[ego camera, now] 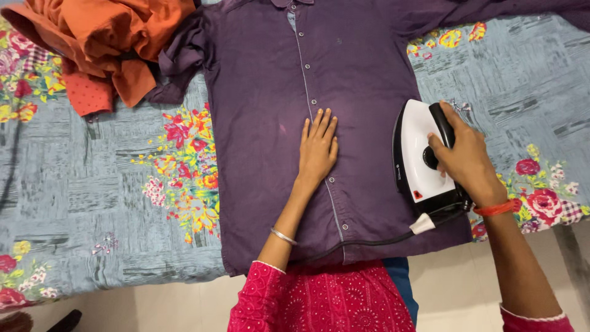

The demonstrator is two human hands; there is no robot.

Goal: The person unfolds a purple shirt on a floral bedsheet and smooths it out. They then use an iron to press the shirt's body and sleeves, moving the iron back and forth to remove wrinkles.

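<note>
Purple shirt (356,80) lies spread flat, buttoned, across the centre of the frame on a grey floral bedsheet (92,184), its collar at the top edge and its hem at the lower centre. The left hand (318,147) rests open and flat on the cloth beside the button placket, grasping nothing. The right hand (464,161) is clenched round the black handle of a white iron (418,157), which sits on the shirt's side panel at centre right. A black cord (362,243) trails from the iron's heel across the hem. An orange garment (104,43) lies crumpled in the upper left.

Judged from this: the flat hand is near the iron, so a sideways pass could burn the fingers. The cord could drag and wrinkle the hem. Lingering in 1 spot could scorch the cloth.
</note>
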